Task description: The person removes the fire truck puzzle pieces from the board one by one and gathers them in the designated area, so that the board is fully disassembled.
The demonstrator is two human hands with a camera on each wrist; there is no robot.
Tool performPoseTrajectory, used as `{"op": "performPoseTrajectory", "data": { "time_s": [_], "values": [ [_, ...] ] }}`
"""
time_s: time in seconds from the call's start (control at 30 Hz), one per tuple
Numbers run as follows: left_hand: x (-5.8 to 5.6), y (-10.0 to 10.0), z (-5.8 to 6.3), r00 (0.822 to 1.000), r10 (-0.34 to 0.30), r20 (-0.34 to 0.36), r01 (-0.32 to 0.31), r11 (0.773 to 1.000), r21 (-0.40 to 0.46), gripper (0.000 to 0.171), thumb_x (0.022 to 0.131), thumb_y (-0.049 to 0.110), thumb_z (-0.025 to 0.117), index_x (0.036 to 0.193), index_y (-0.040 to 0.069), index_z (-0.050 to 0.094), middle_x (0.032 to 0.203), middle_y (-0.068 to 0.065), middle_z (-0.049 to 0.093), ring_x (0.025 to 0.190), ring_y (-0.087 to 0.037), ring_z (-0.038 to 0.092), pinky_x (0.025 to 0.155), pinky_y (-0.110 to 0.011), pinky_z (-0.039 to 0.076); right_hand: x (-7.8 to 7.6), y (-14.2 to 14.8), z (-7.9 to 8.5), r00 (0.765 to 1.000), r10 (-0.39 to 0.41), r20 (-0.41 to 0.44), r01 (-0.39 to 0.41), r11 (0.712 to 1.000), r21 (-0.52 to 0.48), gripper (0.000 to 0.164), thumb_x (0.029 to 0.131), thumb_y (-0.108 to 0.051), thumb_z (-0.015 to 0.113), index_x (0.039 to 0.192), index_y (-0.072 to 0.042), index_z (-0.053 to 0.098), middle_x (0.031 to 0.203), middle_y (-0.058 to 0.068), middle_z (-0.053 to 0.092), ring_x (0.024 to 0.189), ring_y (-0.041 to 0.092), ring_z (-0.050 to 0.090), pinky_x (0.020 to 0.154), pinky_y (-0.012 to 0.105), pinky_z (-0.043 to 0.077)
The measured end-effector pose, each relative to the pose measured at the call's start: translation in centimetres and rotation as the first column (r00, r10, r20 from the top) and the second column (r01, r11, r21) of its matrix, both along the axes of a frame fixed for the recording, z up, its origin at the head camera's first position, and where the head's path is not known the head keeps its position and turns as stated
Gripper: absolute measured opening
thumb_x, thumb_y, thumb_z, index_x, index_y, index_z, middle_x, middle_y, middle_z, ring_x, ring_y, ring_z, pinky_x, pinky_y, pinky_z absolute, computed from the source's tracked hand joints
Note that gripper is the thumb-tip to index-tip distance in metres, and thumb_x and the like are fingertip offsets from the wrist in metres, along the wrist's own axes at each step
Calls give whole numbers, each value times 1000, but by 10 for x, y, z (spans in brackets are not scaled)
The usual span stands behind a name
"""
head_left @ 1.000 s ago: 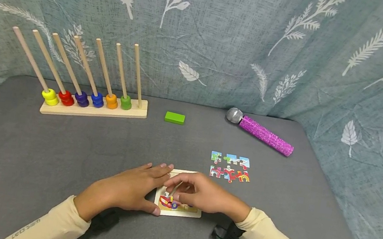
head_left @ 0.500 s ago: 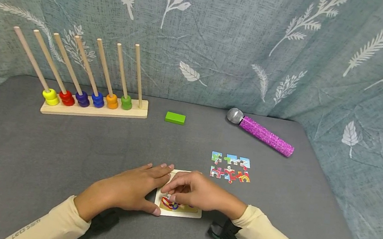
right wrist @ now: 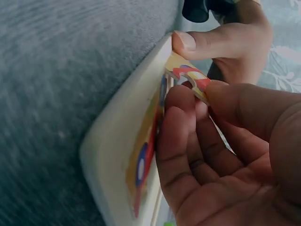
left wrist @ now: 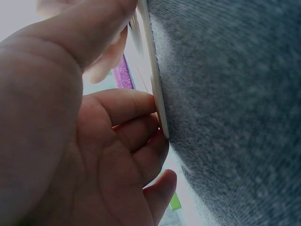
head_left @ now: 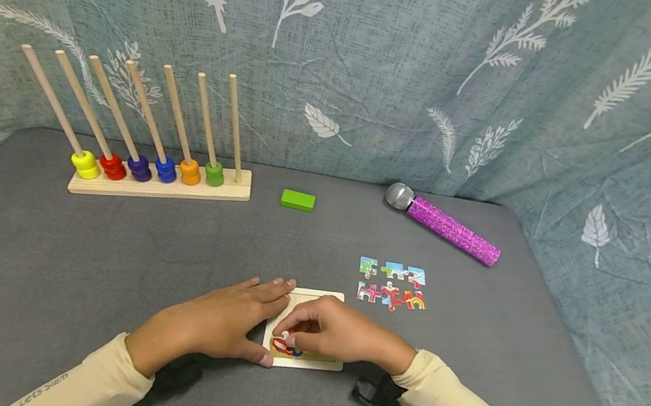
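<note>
A cream puzzle tray [head_left: 318,296] lies on the grey table [head_left: 75,251] near the front edge. My left hand [head_left: 234,318] lies flat beside it, its fingers [left wrist: 127,106] and thumb [right wrist: 207,42] pressed against the tray's left rim [left wrist: 155,94]. My right hand [head_left: 308,329] is curled over the tray [right wrist: 117,160]. It pinches a colourful puzzle piece [right wrist: 188,77] and holds it at the tray's lower left corner, where red and blue print [head_left: 283,347] shows. The hand hides most of the tray's inside.
Several loose puzzle pieces [head_left: 392,283] lie in two rows to the right of the tray. Farther back are a purple glitter microphone [head_left: 450,225], a green block [head_left: 297,200] and a wooden peg rack [head_left: 159,183] with coloured rings. A leaf-patterned cloth hangs behind.
My right hand's fingers have drawn down and left over the tray, bringing the piece closer to its lower left corner. The left hand has stayed put.
</note>
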State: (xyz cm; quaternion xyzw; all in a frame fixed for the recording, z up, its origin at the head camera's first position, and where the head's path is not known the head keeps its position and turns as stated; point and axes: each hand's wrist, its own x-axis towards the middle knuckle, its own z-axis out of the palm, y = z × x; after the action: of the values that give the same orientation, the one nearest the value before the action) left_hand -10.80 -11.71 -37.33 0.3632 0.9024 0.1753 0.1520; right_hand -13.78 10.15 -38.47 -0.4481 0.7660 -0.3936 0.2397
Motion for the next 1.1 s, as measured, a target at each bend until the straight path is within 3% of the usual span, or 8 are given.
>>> {"op": "performPoseTrajectory", "data": {
  "time_s": [0.17,0.37,0.63,0.87,1.1],
  "values": [
    [0,0,1,1000,4,12,-4,1000,-1,86,83,46,74,146,-2,40,158,-12,24,143,-30,24,114,-49,19,0,0,1,999,-30,14,29,999,17,17,90,2,64,102,-2,74,79,-8,63,69,-4,50,61,17,47],
    [0,1,1,1000,4,8,-4,1000,2,87,83,45,75,146,-3,40,157,-13,26,143,-30,25,114,-49,20,0,2,0,998,-52,31,53,998,-28,16,91,2,64,104,0,73,86,-4,66,73,-3,52,64,18,48],
    [0,0,2,1000,15,26,-15,1000,-1,89,83,44,75,149,-1,35,157,-13,25,143,-30,25,114,-49,19,0,6,1,985,-107,137,116,992,-56,18,93,0,61,108,2,71,76,-7,59,59,0,51,54,18,44],
    [0,1,3,1000,12,18,-12,1000,-7,89,83,43,75,148,-2,35,157,-14,26,143,-30,25,115,-49,19,-1,12,1,977,-119,174,136,987,-90,22,93,1,60,113,6,68,84,-1,66,70,2,59,63,22,52],
    [-1,2,2,1000,11,12,-10,1000,-18,85,82,42,76,144,-4,42,157,-15,26,142,-31,27,114,-49,20,-2,23,1,978,-133,158,149,985,-90,22,92,3,62,113,6,68,94,5,69,78,3,58,72,23,52]
  ]
}}
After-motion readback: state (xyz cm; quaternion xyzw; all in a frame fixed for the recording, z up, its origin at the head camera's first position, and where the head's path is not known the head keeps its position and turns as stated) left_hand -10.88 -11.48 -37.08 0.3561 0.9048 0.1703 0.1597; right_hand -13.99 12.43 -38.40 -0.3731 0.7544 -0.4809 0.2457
